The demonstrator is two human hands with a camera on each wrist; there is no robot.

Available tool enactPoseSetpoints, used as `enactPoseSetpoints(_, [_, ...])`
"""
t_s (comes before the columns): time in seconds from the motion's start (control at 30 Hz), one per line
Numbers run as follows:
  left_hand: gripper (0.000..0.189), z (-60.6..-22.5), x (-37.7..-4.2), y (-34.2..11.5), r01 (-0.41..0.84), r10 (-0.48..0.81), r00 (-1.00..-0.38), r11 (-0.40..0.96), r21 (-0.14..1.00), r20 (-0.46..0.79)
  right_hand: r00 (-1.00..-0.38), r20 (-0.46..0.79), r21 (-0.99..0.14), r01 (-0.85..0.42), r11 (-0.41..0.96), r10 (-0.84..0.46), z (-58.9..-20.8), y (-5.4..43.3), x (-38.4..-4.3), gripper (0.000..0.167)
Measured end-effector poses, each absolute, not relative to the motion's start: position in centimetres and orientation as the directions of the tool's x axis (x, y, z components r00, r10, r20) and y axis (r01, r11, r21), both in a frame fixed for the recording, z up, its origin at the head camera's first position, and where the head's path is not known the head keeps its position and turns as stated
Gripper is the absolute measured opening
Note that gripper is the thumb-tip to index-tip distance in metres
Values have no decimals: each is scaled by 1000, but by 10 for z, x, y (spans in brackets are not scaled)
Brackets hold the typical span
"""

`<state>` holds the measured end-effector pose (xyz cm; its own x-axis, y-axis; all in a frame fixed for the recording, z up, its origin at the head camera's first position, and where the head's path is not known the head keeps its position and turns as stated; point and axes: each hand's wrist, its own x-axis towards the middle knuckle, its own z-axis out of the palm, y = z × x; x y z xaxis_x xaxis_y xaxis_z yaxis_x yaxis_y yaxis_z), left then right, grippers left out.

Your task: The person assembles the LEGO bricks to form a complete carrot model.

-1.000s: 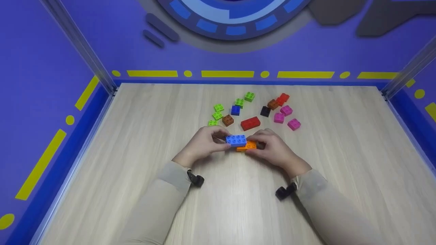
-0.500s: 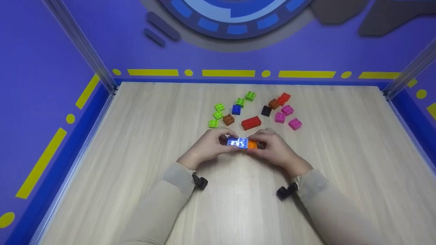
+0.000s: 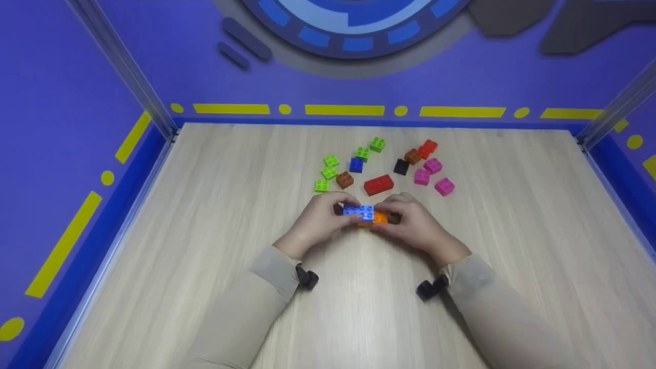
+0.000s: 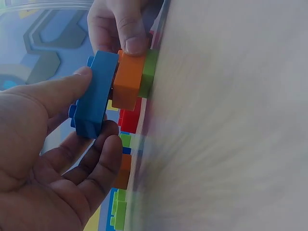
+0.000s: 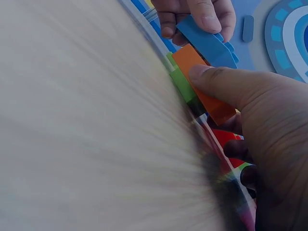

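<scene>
My left hand (image 3: 320,221) pinches a blue eight-stud toy brick (image 3: 366,211) between thumb and fingers. This brick overlaps the left part of an orange brick (image 3: 381,218) that my right hand (image 3: 414,221) grips at its right end. In the left wrist view the blue brick (image 4: 97,94) stands slightly tilted along the studded side of the orange brick (image 4: 129,79), with a narrow dark gap between them. A light green brick (image 4: 148,72) lies directly beneath the orange one, close to the table; the head view hides it.
Behind the hands lie a long red brick (image 3: 378,185), a brown brick (image 3: 345,179), a dark blue brick (image 3: 356,165), a black brick (image 3: 401,166) and several green ones. Farther right are pink bricks (image 3: 422,177) and a red piece (image 3: 427,148). A blue wall (image 3: 338,87) bounds the table's back.
My left hand has shifted a little to the right with the blue brick, which sits lower over the orange one. My right hand has stayed almost in place.
</scene>
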<state>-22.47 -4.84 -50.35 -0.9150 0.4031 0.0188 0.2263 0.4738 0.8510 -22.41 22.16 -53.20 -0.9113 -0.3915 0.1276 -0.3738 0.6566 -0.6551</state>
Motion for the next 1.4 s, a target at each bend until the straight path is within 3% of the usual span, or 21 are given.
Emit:
enactPoseSetpoints(1.03, [31,-493,-222,-39,193,383,-923,554,810,-41,-922,53,-693,-311,650,-384,-516,216,-228,39])
enactPoseSetpoints(1.4, [29,-494,-219,-30,195,393,-917,586,787,-64,-912,-40,-741,-247,624,-408,-505,232,-232,48])
